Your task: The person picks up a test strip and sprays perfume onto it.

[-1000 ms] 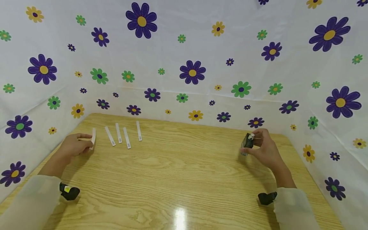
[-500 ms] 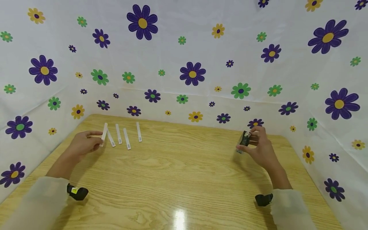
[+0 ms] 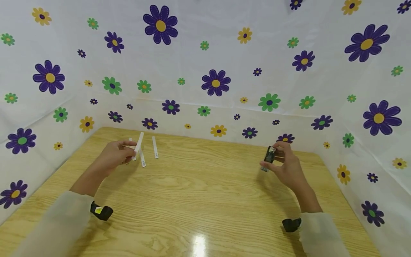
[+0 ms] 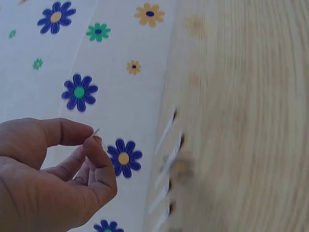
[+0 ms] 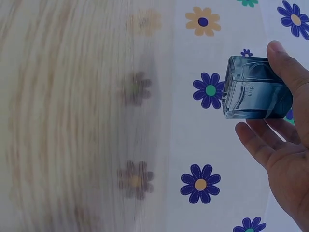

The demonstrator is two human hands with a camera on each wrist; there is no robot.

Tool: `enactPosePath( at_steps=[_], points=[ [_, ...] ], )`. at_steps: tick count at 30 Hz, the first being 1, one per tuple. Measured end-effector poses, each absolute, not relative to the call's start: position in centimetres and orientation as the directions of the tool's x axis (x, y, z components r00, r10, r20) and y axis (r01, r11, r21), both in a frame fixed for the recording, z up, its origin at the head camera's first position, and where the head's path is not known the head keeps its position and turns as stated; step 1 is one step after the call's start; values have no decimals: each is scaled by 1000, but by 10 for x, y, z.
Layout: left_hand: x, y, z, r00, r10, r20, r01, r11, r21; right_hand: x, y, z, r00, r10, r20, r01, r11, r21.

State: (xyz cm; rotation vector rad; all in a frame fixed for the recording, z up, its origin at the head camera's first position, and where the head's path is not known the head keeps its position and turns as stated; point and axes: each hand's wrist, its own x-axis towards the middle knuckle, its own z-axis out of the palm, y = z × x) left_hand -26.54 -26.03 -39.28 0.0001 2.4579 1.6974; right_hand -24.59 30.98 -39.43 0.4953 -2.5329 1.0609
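Note:
My left hand (image 3: pixel 113 156) pinches a white perfume test strip (image 3: pixel 138 142) between thumb and fingertips, raised over the far left of the table. In the left wrist view that strip (image 4: pixel 96 131) appears edge-on as a thin sliver. Several similar paper strips (image 3: pixel 155 147) with small printed labels lie close by, some partly hidden behind the hand and held strip. On the right, my right hand (image 3: pixel 287 167) grips a small perfume bottle (image 3: pixel 268 156) by its sides, tilted above the table. The right wrist view shows the bottle (image 5: pixel 258 92) as square, blue-tinted glass with printed lettering.
The wood-grain table (image 3: pixel 192 192) meets a white curtain (image 3: pixel 179 64) printed with purple, green and yellow flowers at the back and sides. A black wrist camera (image 3: pixel 102 211) sits at the left sleeve, another camera (image 3: pixel 291 225) at the right.
My left hand has carried its strip rightward, from left of the lying strips to over them. My right hand has shifted slightly left with the bottle.

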Motion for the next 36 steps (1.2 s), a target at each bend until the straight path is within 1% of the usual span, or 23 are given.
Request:
enactPosePath(
  at_steps=[5, 19, 36],
  points=[
    [-270, -234, -384, -987, 115, -109, -59, 371, 927, -247, 303, -395, -872, -198, 448, -458, 653, -603],
    [-281, -175, -378, -973, 202, -111, -41, 324, 945, -249, 279, -391, -876, -227, 425, -459, 663, -591],
    [-287, -112, -382, -959, 273, -80, -14, 233, 972, -257, 252, -395, -831, -276, 483, -531, 652, -541]
  ],
)
